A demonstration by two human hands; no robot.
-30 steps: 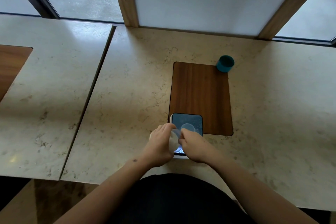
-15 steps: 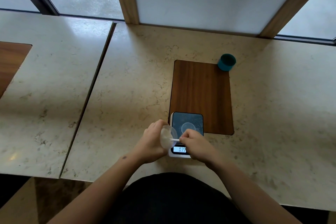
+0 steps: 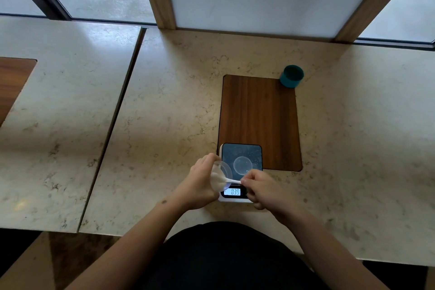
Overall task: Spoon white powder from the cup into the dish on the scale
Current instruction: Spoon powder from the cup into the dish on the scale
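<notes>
A small digital scale (image 3: pixel 255 152) with a dark platform sits at the near edge of the table, its display (image 3: pixel 232 192) lit. A clear round dish (image 3: pixel 242 164) rests on the platform. My left hand (image 3: pixel 200 183) holds a clear plastic cup (image 3: pixel 221 178) tilted on its side, mouth toward the right, with white powder inside. My right hand (image 3: pixel 263 187) pinches the handle of a small white spoon (image 3: pixel 231 180) whose bowl reaches into the cup. The spoon's tip is hidden in the powder.
The scale's far part lies on a dark wooden inlay (image 3: pixel 259 115) in the marble table (image 3: pixel 164 113). A teal cup (image 3: pixel 292 76) stands at the inlay's far right corner. A seam (image 3: pixel 113 125) splits the table from another slab on the left.
The cup has moved left off the dish and tilted over. The spoon has gone from above the dish into the cup's mouth, and the scale display has come into view.
</notes>
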